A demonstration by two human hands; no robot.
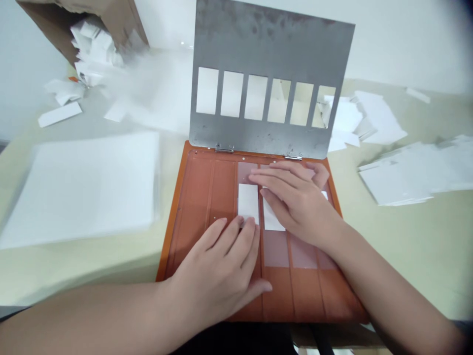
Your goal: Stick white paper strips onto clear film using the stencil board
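White paper strips (pixel 248 203) lie on pinkish film in an orange hinged tray (pixel 176 231), head view. Left hand (pixel 216 268) rests flat and ungripping, fingertips at one strip's lower end; right hand (pixel 295 204) lies open, partly over a second strip (pixel 272 219). Slotted steel plate (pixel 271 84) stands hinged up behind.

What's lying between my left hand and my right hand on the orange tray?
The head view shows two white paper strips between your left hand and right hand, on the orange tray.
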